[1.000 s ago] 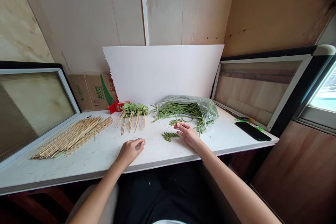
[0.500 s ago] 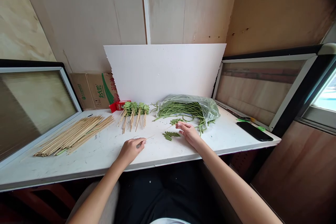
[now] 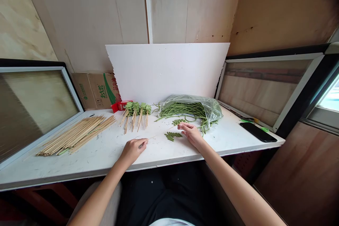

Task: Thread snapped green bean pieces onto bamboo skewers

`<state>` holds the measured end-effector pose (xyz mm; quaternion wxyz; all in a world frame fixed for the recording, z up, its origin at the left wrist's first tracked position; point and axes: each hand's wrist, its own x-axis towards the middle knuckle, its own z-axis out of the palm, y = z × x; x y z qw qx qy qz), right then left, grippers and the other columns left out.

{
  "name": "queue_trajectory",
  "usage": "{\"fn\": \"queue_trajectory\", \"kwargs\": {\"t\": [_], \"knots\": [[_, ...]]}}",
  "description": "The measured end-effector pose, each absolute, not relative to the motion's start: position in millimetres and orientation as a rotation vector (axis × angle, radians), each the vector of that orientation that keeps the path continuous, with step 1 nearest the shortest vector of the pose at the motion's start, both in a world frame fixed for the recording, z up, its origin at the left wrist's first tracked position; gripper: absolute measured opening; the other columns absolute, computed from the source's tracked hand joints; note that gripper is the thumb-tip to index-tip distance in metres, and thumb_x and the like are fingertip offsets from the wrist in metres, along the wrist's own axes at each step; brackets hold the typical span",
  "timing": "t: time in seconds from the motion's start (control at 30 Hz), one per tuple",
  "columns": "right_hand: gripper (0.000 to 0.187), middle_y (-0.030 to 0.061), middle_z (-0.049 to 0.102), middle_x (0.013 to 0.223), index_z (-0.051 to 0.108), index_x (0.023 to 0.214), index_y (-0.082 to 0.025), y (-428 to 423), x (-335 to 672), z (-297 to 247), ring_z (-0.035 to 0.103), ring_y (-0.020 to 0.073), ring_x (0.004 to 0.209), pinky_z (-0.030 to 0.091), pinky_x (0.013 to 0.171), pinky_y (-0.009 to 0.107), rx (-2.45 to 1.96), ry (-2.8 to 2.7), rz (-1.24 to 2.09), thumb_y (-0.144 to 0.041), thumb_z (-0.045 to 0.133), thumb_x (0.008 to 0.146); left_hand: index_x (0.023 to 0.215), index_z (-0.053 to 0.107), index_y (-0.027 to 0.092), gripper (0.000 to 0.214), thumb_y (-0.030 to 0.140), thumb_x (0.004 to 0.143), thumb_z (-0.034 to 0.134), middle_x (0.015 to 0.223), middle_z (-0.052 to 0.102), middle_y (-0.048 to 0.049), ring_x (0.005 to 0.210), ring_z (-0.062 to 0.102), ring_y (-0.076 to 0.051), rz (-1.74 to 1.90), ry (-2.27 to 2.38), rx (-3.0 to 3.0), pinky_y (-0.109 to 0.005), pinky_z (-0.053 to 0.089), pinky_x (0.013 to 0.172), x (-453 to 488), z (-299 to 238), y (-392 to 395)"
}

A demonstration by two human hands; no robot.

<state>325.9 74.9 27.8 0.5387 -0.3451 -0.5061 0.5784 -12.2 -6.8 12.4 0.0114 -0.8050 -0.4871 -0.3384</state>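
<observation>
My left hand (image 3: 133,149) is pinched shut on the near end of a thin bamboo skewer (image 3: 151,137) that points toward the right hand. My right hand (image 3: 190,132) rests on the white table (image 3: 106,152), its fingers curled on short cut green bean pieces (image 3: 178,122) threaded on the skewer's far end. A small row of cut bean pieces (image 3: 172,135) lies just left of that hand. Behind it sits a clear plastic bag of long green beans (image 3: 190,109). Finished bean skewers (image 3: 135,113) lie in a fan at the back.
A big pile of bare bamboo skewers (image 3: 76,135) lies at the left. A black phone (image 3: 258,132) lies at the right edge. A white board (image 3: 166,72) leans on the wall, with a cardboard box (image 3: 96,90) and a red pack (image 3: 120,106) beside it.
Both hands stay almost where they were; the view has shifted slightly. The skewer and the bean pieces keep their places.
</observation>
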Motion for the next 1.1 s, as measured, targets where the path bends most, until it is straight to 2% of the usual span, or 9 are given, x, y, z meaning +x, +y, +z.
{"fn": "queue_trajectory", "kwargs": {"t": [0.3, 0.53, 0.77, 1.1], "knots": [[0.034, 0.0069, 0.069, 0.097, 0.075, 0.085, -0.025, 73.3, 325.9, 30.8, 0.057, 0.0256, 0.105, 0.043, 0.076, 0.031, -0.818, -1.219, 1.322, -0.057, 0.082, 0.076, 0.106, 0.074, 0.025, 0.020, 0.029, 0.100, 0.055, 0.103, 0.080, -0.0028, 0.091, 0.075, -0.021, -1.185, -1.507, -2.430, -0.028, 0.055, 0.081, -14.8, 9.3, -4.6], [0.033, 0.0083, 0.068, 0.097, 0.075, 0.083, -0.024, 68.3, 317.0, 40.9, 0.058, 0.0244, 0.099, 0.040, 0.068, 0.031, -0.797, -1.210, 1.297, -0.056, 0.082, 0.075, 0.098, 0.075, 0.023, 0.024, 0.031, 0.103, 0.053, 0.091, 0.080, -0.0029, 0.080, 0.074, -0.019, -1.119, -1.445, -2.392, -0.027, 0.053, 0.073, -14.6, 8.6, -5.5], [0.036, 0.0083, 0.071, 0.097, 0.077, 0.088, -0.022, 67.1, 307.6, 38.3, 0.061, 0.0243, 0.100, 0.041, 0.071, 0.029, -0.835, -1.163, 1.221, -0.054, 0.083, 0.073, 0.092, 0.073, 0.020, 0.027, 0.020, 0.102, 0.048, 0.081, 0.077, -0.0025, 0.070, 0.070, -0.016, -1.093, -1.330, -2.390, -0.024, 0.049, 0.066, -14.5, 9.1, -5.1], [0.032, 0.0075, 0.073, 0.094, 0.080, 0.088, -0.023, 69.9, 301.0, 31.7, 0.062, 0.0219, 0.091, 0.041, 0.072, 0.030, -0.802, -1.169, 1.142, -0.052, 0.083, 0.074, 0.088, 0.068, 0.020, 0.033, -0.001, 0.084, 0.043, 0.078, 0.075, -0.0001, 0.069, 0.070, -0.015, -1.059, -1.340, -2.374, -0.023, 0.049, 0.067, -17.6, 4.3, -3.6]]}}
